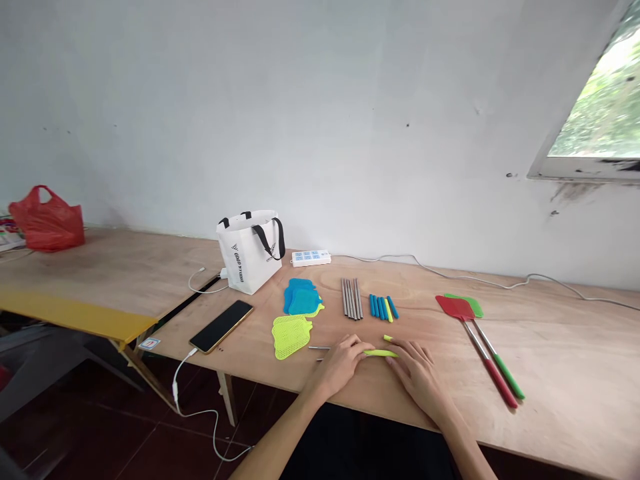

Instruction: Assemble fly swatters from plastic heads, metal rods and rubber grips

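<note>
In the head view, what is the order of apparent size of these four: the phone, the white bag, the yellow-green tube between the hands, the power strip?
Largest to smallest, as they look:
1. white bag
2. phone
3. power strip
4. yellow-green tube, judging only its visible part

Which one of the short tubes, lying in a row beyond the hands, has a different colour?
The yellow-green tube, second from the right in that row; its neighbours there are all blue tubes.

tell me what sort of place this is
Probably a basic workroom, though one view can't settle it: a plain wooden table holds a group of loose swatter heads and a row of bare metal rods, laid out like parts.
</note>
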{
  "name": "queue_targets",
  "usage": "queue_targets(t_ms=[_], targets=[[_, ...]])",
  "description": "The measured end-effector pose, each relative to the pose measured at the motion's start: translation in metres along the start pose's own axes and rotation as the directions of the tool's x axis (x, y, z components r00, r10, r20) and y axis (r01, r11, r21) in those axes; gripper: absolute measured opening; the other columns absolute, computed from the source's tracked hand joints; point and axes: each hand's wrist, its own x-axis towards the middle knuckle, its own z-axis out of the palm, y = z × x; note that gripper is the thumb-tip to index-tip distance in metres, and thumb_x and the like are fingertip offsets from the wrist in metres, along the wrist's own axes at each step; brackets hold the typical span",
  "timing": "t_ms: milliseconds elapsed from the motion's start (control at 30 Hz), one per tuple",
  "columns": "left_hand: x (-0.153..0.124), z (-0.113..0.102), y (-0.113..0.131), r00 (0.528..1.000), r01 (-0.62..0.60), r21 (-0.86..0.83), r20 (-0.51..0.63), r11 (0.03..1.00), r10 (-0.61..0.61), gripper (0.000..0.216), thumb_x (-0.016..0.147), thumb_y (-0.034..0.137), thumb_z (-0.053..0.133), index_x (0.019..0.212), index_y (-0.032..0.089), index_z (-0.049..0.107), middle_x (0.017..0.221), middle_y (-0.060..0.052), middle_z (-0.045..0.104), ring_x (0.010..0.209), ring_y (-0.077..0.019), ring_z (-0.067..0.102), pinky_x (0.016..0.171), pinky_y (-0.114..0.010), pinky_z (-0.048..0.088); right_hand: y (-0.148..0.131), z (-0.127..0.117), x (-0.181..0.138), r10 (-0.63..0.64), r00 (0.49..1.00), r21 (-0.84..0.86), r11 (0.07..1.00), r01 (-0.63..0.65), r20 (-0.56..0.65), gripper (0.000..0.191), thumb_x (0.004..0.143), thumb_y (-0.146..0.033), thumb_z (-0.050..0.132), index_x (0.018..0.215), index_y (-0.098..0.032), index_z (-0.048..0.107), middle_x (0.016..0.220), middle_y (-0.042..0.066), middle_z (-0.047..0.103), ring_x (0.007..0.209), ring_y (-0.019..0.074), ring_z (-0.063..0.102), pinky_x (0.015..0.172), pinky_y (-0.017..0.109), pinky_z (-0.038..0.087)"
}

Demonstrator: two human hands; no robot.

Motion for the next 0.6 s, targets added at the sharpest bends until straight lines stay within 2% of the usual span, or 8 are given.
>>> queue_targets(t_ms=[100, 200, 367, 600], targets=[[0.0, 0.001, -0.001, 1.0, 0.008, -0.002, -0.015, 1.0, -0.008, 0.035, 0.103, 0.017, 0.05, 0.127, 0.035, 0.068, 0.108, -0.001, 0.064, 0.102, -0.0175, 0.064, 0.092, -0.027, 0.049, 0.004, 0.006, -0.003, 0.052, 0.996, -0.087, 0.995, -0.058, -0.07, 0.033, 0.103, -0.044, 0.045, 0.13, -0.035, 0.063, 0.142, 0.004, 0.06, 0.128, 0.0261, 0.057, 0.104, 0.046, 0.044], [0.0, 0.001, -0.003, 0.999, 0.035, -0.029, -0.041, 0.999, -0.036, 0.027, 0.102, 0.023, 0.055, 0.121, 0.031, 0.071, 0.108, -0.001, 0.064, 0.1, -0.0181, 0.065, 0.091, -0.028, 0.05, 0.008, 0.013, -0.005, 0.128, 0.986, -0.148, 0.979, -0.143, -0.108, 0.034, 0.102, -0.04, 0.043, 0.126, -0.032, 0.064, 0.14, 0.006, 0.061, 0.13, 0.0278, 0.055, 0.104, 0.048, 0.044], [0.001, 0.003, -0.008, 0.996, 0.068, -0.066, -0.051, 0.995, -0.072, 0.02, 0.1, 0.025, 0.059, 0.114, 0.026, 0.073, 0.109, -0.001, 0.065, 0.098, -0.0179, 0.066, 0.089, -0.028, 0.051, 0.008, 0.012, -0.005, 0.157, 0.985, -0.134, 0.977, -0.166, -0.074, 0.035, 0.099, -0.032, 0.042, 0.127, -0.031, 0.064, 0.129, 0.004, 0.068, 0.119, 0.0242, 0.062, 0.101, 0.043, 0.045], [0.002, 0.007, -0.015, 0.991, 0.053, -0.015, -0.121, 0.998, -0.055, 0.033, 0.102, 0.015, 0.047, 0.122, 0.029, 0.069, 0.111, -0.003, 0.063, 0.104, -0.0192, 0.063, 0.094, -0.03, 0.049, 0.003, 0.0, -0.002, 0.167, 0.983, -0.039, 0.985, -0.17, -0.079, 0.031, 0.103, -0.031, 0.037, 0.103, -0.028, 0.067, 0.107, 0.004, 0.074, 0.101, 0.0229, 0.067, 0.087, 0.038, 0.046]])
